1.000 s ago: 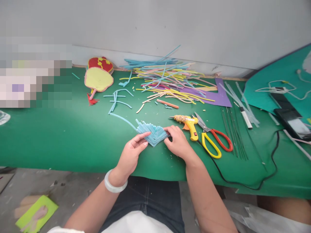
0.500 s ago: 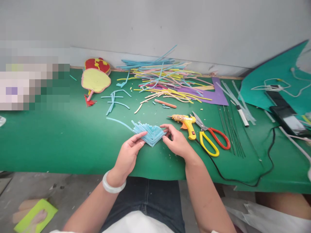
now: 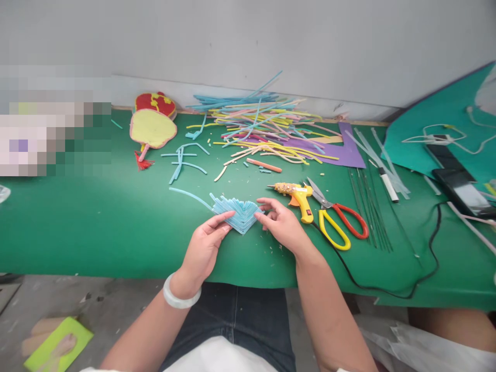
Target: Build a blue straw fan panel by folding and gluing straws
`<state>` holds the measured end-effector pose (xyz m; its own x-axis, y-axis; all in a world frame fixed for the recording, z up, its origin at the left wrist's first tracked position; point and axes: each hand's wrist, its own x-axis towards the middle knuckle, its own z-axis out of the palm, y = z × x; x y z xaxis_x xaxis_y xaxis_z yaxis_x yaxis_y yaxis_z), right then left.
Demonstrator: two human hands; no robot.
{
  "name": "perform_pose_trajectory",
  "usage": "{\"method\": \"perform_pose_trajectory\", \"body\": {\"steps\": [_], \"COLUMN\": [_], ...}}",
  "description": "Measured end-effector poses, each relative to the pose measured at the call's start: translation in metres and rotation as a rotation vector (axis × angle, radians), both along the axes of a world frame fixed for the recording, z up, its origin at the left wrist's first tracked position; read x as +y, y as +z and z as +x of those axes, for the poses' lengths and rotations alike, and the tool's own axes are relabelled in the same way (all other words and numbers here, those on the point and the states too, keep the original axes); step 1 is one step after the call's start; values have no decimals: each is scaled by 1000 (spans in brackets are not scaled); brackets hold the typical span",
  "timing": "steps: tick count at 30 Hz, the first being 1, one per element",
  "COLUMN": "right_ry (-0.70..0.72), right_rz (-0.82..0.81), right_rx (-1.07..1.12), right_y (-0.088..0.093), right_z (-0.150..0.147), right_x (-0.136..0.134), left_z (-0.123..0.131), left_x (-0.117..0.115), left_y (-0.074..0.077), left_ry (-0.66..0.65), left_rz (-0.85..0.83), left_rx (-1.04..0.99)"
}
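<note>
Light-blue fuzzy sticks, bent into nested V shapes, form one layered piece just above or on the green table. Its point faces me, and one long strand sticks out to the far left. My left hand pinches the left side between thumb and fingers. On the right side, my right hand grips the edge, thumb on top and fingers behind. A yellow glue gun lies just beyond my right hand, beside scissors with one yellow and one red handle.
A heap of coloured fuzzy sticks lies by the wall over purple sheet. A yellow fan-shaped piece is at back left. Thin wires, a marker and a phone are right. A black cord runs along the front edge.
My right thumb has shifted inward and up onto the blue piece's right side. My left hand has stayed in nearly the same place.
</note>
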<state>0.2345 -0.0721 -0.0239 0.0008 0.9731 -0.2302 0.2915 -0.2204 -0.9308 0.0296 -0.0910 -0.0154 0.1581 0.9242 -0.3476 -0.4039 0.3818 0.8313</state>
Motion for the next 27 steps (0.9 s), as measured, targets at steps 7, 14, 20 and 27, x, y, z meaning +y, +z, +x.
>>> {"method": "perform_pose_trajectory", "body": {"steps": [7, 14, 20, 27], "right_ry": [-89, -3, 18, 75], "right_rz": [-74, -141, -124, -168], "right_rx": [71, 126, 156, 295], "right_y": [-6, 4, 3, -1], "right_z": [3, -1, -3, -8], "right_x": [1, -4, -4, -4], "left_z": [2, 2, 2, 5], "left_x": [0, 0, -1, 0], "left_y": [2, -1, 0, -2], "left_ry": [34, 46, 60, 187], "left_rz": [-14, 4, 7, 8], "left_rx": [-8, -33, -30, -85]}}
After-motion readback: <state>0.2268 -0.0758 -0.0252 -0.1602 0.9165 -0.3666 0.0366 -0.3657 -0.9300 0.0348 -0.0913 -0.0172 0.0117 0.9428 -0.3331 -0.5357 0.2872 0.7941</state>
